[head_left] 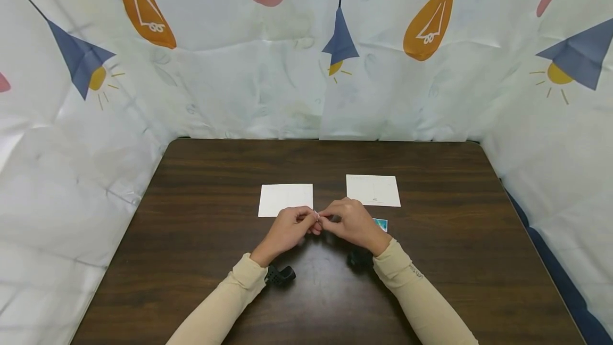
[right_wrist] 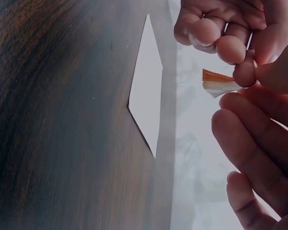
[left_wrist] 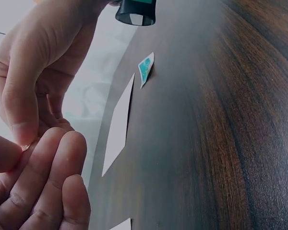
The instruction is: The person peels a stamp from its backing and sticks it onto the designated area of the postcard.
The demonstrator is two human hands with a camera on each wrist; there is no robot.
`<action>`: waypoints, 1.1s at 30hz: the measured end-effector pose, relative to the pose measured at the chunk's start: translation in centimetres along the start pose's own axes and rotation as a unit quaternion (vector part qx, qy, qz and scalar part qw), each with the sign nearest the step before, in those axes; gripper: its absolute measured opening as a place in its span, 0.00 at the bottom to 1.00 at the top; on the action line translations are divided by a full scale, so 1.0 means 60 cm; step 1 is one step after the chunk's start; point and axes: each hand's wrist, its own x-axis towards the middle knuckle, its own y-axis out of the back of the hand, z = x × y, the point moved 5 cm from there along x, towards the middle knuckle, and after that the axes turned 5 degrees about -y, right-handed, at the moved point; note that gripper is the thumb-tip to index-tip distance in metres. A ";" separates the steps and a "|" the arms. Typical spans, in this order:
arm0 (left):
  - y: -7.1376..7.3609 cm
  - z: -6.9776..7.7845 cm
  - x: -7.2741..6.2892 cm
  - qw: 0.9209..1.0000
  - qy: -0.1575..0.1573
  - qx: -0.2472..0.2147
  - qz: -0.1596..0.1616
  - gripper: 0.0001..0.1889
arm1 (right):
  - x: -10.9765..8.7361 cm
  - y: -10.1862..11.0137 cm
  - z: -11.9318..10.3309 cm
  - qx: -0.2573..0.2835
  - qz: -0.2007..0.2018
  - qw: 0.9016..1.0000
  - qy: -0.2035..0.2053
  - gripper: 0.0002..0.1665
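Observation:
Fingertips nearly meet where my left hand [head_left: 289, 229] and right hand [head_left: 353, 222] pinch one small stamp, above the near side of the table. In the right wrist view the stamp [right_wrist: 217, 82] shows an orange, toothed-edged part and a pale part spread from it; the fingers hide the rest. A second stamp [head_left: 381, 224], teal with a white border, lies partly behind my right wrist. Beyond my left hand is a blank-looking white card [head_left: 286, 199]. Another white card [head_left: 373, 190], with a small faint mark near its lower edge, lies beyond my right hand.
The dark wood-grain table [head_left: 215, 174] spreads around the hands. White printed cloth [head_left: 249, 89] hangs behind it and along both sides. Black wrist-worn devices [head_left: 281, 276] sit under both forearms, close to the tabletop.

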 end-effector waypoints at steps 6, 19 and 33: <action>0.001 0.006 -0.001 0.999 -0.014 0.041 -0.002 0.12 | 0.001 -0.001 0.002 0.006 -0.010 1.000 -0.009 0.05; 0.000 0.002 -0.001 0.996 -0.038 0.077 -0.005 0.13 | -0.001 -0.006 0.004 -0.013 -0.011 1.000 -0.022 0.04; -0.003 0.007 -0.004 0.996 -0.043 0.077 -0.004 0.13 | -0.002 -0.008 0.002 -0.036 -0.004 0.999 -0.010 0.03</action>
